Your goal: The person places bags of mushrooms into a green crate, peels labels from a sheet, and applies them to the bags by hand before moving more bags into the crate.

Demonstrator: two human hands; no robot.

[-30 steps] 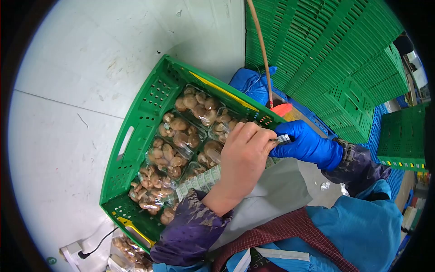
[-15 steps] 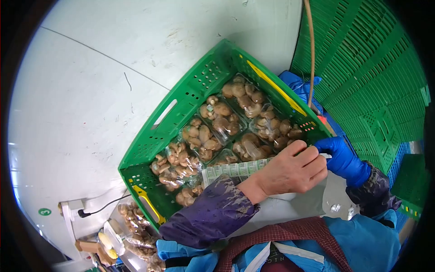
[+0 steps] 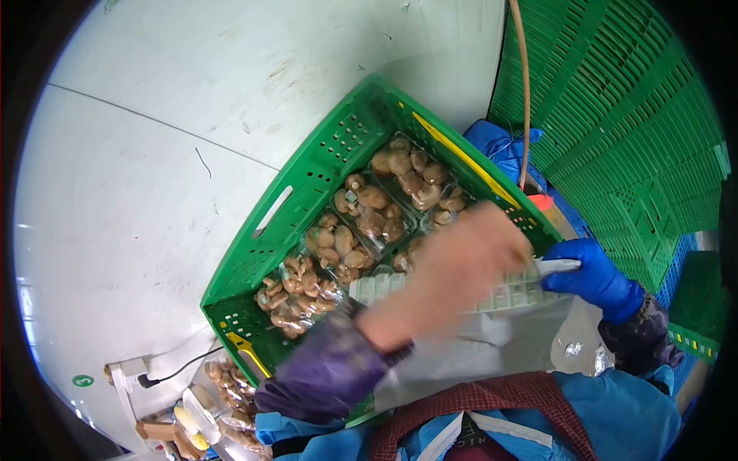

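Observation:
My bare left hand [image 3: 469,250], smeared by motion, is over the right part of a green crate [image 3: 254,230], and its fingers cannot be made out. Under it, inside the crate, lie clear-wrapped packs of brown mushrooms [image 3: 369,207]. In a blue glove, my right hand [image 3: 588,276] grips the end of a pale strip of labels [image 3: 377,286] at the crate's right corner. That strip, printed with small green-and-white labels, runs leftward beneath my left forearm, which hides part of it.
Green slatted crates [image 3: 607,100] stand at the right, with a brown hose [image 3: 526,92] before them. A blue plastic bag [image 3: 496,146] lies behind the crate. More mushroom packs [image 3: 231,392] and a black plug [image 3: 146,381] are at lower left.
My left hand has moved away from my right hand, left and up over the mushroom packs. My right hand keeps hold of the label strip, which shows more now.

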